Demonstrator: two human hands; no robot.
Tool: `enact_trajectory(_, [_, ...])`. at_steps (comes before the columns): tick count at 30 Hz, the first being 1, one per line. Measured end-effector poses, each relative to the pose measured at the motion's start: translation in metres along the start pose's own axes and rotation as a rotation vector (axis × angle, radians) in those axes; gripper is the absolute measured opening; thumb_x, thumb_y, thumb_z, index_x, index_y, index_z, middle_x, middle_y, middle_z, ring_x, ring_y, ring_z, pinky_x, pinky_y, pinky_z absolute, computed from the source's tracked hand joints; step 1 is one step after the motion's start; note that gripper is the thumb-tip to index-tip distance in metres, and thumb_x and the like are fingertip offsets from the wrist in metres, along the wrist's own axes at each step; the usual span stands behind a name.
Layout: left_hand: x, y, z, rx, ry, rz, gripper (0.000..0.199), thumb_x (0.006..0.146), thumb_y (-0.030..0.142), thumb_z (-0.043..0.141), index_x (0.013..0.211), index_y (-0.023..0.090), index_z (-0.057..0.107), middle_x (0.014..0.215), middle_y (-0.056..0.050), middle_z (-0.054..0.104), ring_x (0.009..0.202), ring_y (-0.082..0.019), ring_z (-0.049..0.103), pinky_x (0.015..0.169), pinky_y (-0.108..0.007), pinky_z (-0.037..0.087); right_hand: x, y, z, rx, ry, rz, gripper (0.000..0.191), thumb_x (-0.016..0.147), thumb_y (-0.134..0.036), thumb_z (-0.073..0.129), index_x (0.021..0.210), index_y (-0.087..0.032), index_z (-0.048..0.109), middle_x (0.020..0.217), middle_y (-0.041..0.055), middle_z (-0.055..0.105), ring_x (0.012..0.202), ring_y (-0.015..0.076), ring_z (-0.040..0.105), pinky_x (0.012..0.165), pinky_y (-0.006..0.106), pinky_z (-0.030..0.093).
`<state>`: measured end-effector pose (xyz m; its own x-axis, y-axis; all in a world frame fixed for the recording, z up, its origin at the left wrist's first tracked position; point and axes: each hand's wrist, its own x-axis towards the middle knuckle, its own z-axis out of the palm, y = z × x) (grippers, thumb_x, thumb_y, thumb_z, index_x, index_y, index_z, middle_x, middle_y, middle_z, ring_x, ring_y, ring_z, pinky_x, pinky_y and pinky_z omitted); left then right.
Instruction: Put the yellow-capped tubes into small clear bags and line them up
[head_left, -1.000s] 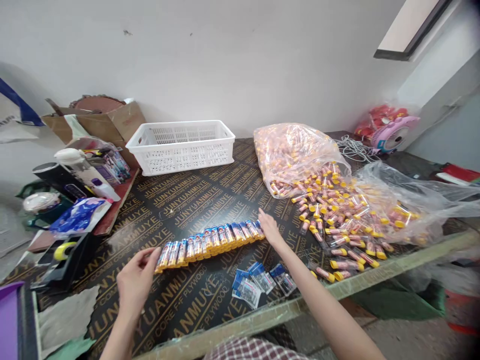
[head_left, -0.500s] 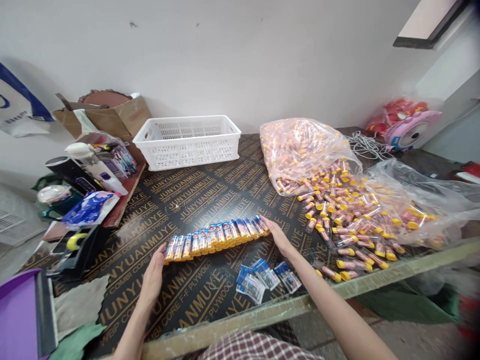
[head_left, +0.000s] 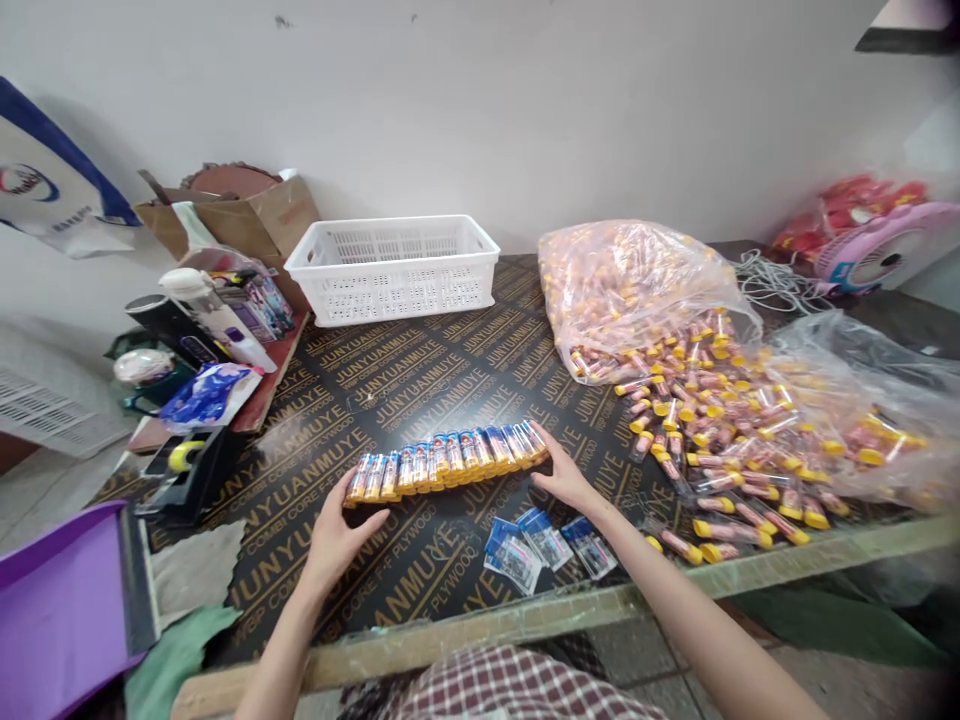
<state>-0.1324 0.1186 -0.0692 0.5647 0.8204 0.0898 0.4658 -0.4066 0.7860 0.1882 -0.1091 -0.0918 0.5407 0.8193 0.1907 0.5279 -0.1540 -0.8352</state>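
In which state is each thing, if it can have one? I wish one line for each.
tube row: lined up side by side
left hand: open, at the row's left end
right hand: open, at the row's right end
loose tubes: heaped, in disorder
large bag: open, tubes at its mouth
flat packets: lying down
white basket: upright, uncovered
white cable: loosely bundled
pink fan: running or not, cannot tell

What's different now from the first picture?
The row of tubes looks nudged slightly rightward at its left end. Left hand and right hand now stick their thumbs out in front. Both still touch the row; the white basket stayed put.
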Motion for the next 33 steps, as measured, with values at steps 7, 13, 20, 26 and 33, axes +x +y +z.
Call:
enact_trajectory(7, [-0.007,0.017,0.025,0.187,0.197,0.107,0.080,0.065,0.022,0.066,0.137,0.021,0.031,0.134,-0.010,0.047,0.123,-0.026,0.045,0.106,-0.041,0.034,0.001,0.009,0.019,-0.103,0.060,-0.034,0.072,0.073,-0.016,0.049,0.142,-0.026,0.029,0.147,0.0055,0.031,0.139,0.0252,0.019,0.114,0.050,0.014])
enact_trajectory(13, [-0.006,0.018,0.038,0.270,0.295,0.114,0.070,0.068,0.018,0.061,0.133,0.020,0.035,0.128,-0.010,0.050,0.119,-0.026,0.047,0.102,-0.041,0.037,0.002,0.015,0.024,-0.263,0.080,-0.044,0.065,0.079,-0.017,0.043,0.141,-0.028,0.030,0.144,0.0050,0.032,0.137,0.0235,0.023,0.113,0.047,0.021])
enact_trajectory(20, [0.000,0.011,0.033,0.368,0.266,0.051,0.065,0.072,0.020,0.059,0.132,0.018,0.036,0.125,-0.013,0.050,0.115,-0.028,0.049,0.097,-0.041,0.041,0.006,0.011,0.032,-0.260,0.101,-0.022,0.066,0.075,-0.014,0.042,0.139,-0.027,0.034,0.143,0.0056,0.032,0.136,0.0240,0.026,0.112,0.046,0.022])
enact_trajectory(26, [0.032,-0.004,0.017,0.359,0.271,0.041,0.064,0.072,0.020,0.059,0.131,0.020,0.036,0.126,-0.011,0.051,0.116,-0.027,0.050,0.098,-0.040,0.041,0.038,0.008,0.056,-0.243,0.116,-0.033,0.067,0.074,-0.013,0.042,0.139,-0.028,0.036,0.143,0.0052,0.034,0.134,0.0246,0.028,0.110,0.047,0.025])
enact_trajectory(33, [0.116,-0.031,-0.005,0.357,0.295,0.046,0.062,0.071,0.020,0.058,0.130,0.016,0.038,0.124,-0.013,0.052,0.115,-0.026,0.050,0.098,-0.039,0.040,0.122,0.006,0.102,-0.179,0.174,-0.097,0.066,0.073,-0.013,0.041,0.138,-0.026,0.036,0.139,0.0072,0.040,0.132,0.0257,0.030,0.108,0.049,0.027])
